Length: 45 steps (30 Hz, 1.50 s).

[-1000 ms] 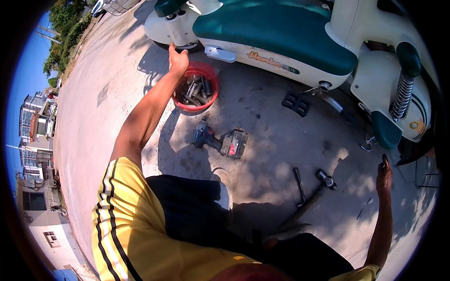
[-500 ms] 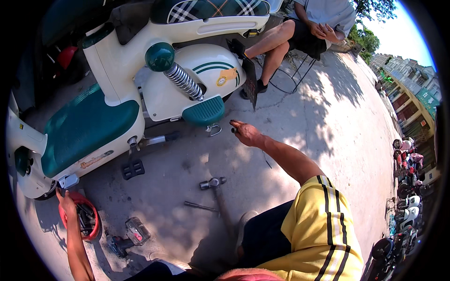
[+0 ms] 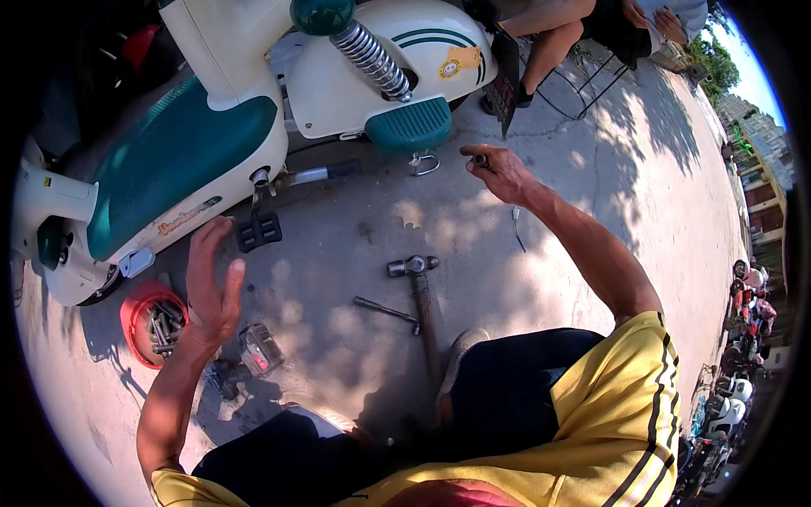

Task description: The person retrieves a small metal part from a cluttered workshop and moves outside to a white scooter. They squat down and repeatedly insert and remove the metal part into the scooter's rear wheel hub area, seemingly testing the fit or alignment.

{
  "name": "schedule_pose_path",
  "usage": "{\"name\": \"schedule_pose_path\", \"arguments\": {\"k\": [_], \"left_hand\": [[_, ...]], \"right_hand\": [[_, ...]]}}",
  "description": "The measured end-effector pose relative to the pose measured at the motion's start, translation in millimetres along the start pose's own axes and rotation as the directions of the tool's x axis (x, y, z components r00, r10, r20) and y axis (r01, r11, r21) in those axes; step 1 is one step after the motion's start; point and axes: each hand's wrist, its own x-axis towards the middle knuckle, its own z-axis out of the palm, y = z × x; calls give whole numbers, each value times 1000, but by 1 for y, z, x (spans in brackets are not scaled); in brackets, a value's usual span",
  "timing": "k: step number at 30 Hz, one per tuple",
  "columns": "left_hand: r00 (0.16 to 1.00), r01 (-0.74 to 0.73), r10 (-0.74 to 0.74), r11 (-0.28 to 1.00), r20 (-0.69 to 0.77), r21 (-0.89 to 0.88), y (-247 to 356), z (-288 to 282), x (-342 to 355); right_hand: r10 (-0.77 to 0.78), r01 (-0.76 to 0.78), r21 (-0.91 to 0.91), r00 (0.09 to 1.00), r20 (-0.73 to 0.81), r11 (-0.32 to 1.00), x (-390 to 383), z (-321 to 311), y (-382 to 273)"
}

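Note:
My left hand (image 3: 211,287) is open, thumb apart from the fingers, raised beside the black pedal (image 3: 258,231) of a white-and-green electric scooter (image 3: 182,182). Below and left of it stands a red bucket (image 3: 127,325) with several metal sockets or tool pieces in it. My right hand (image 3: 505,176) is closed round a short dark metal cylinder (image 3: 481,160); most of it is hidden in the palm. That hand is just right of the scooter's green footrest (image 3: 410,125) and a metal loop (image 3: 427,165) below it, touching neither.
On the concrete lie a ball-peen hammer (image 3: 425,313), a thin socket wrench (image 3: 384,313) and a cordless power tool (image 3: 258,351). A thin piece of wire (image 3: 518,230) lies under my right forearm. A seated person (image 3: 549,34) is beyond the scooter's rear. Parked scooters line the far right.
My left hand has moved right and up, away from the scooter's front end and the bucket, and is spread open. My right hand still grips the dark cylinder. The view has shifted.

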Motion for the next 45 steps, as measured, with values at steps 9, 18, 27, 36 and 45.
{"name": "schedule_pose_path", "arguments": {"k": [9, 18, 27, 36, 45], "left_hand": [[771, -521, 607, 775, -192, 358, 108, 50, 217], [811, -584, 574, 781, 113, 222, 112, 156, 210], [450, -867, 881, 471, 147, -162, 173, 122, 202], [354, -934, 903, 330, -242, -133, 211, 35, 197], [416, -906, 843, 415, -341, -79, 179, 1, 172]], "right_hand": [[-288, 423, 201, 830, -478, 884, -43, -102, -98], [-376, 460, -48, 657, -654, 887, -39, -15, -36], [224, 71, 877, 974, 42, -475, -81, -14, -50], [241, 409, 834, 910, -338, -371, -163, -78, -232], [292, 13, 836, 940, 177, -548, -140, -21, -263]]}}
